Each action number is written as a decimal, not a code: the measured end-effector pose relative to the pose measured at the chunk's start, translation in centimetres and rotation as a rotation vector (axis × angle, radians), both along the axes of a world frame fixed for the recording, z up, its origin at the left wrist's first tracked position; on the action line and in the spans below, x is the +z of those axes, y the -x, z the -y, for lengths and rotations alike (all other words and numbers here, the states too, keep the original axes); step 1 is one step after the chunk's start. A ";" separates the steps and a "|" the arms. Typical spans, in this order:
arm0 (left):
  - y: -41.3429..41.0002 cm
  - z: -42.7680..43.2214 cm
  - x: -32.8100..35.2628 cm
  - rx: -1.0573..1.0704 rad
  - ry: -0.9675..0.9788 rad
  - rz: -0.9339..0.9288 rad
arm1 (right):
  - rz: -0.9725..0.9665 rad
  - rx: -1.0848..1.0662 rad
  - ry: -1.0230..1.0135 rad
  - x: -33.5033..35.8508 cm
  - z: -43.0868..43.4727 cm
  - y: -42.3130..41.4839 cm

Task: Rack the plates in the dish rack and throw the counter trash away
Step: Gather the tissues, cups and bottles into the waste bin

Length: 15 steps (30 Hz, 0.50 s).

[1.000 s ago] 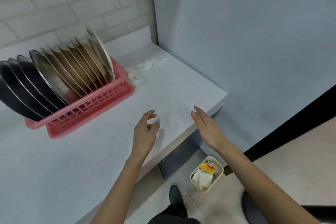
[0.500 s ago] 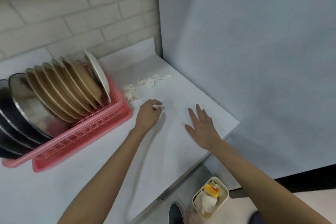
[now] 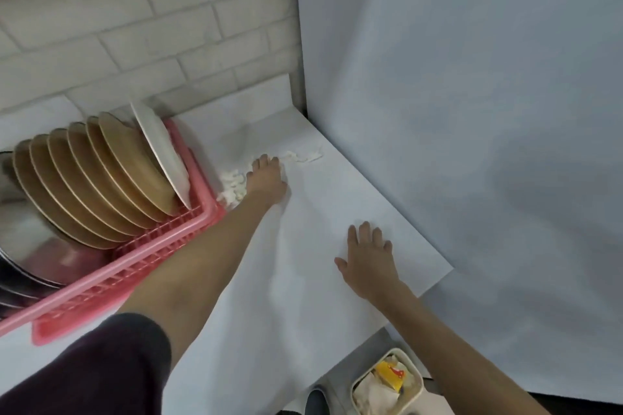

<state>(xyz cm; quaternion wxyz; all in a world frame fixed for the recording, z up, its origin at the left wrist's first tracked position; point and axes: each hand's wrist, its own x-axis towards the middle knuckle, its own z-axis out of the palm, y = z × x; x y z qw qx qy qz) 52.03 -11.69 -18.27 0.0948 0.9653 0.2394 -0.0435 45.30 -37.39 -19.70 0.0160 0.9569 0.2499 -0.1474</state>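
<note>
While right hand [image 3: 367,259] lies flat on counter [image 3: 303,296], fingers [image 3: 365,233] spread, left hand [image 3: 266,180] is nearer: paper scraps [image 3: 232,184] strung sideways beside dish rack [image 3: 135,266], under its bunched fingers; pinch unclear. Bin [image 3: 354,385] sits on floor, lower right.

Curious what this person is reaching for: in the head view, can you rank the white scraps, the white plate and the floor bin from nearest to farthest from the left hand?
1. White scraps: on the counter, touching the left hand.
2. White plate: to its left, at the pink rack end.
3. Trash bin: down on the floor, below the counter edge.
</note>
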 end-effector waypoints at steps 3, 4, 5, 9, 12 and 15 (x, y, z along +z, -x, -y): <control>-0.3 0.1 -1.4 -0.027 -0.062 0.070 | 0.004 0.014 -0.004 0.1 0.2 -0.3; 0.1 0.4 -2.3 -0.054 -0.075 0.133 | -0.001 0.018 -0.009 0.2 0.2 -0.5; 0.7 0.9 -3.3 -0.078 -0.072 0.203 | -0.008 0.019 -0.017 0.4 0.2 -0.7; 3.2 2.5 -5.9 -0.096 0.036 0.434 | -0.043 -0.018 -0.096 1.7 -0.3 -2.9; 3.7 2.6 -5.7 -0.100 0.227 0.533 | -0.099 -0.060 -0.260 2.2 -1.7 -5.6; 3.8 2.6 -5.2 -0.020 0.340 0.585 | -0.128 -0.066 -0.376 1.9 -3.6 -8.2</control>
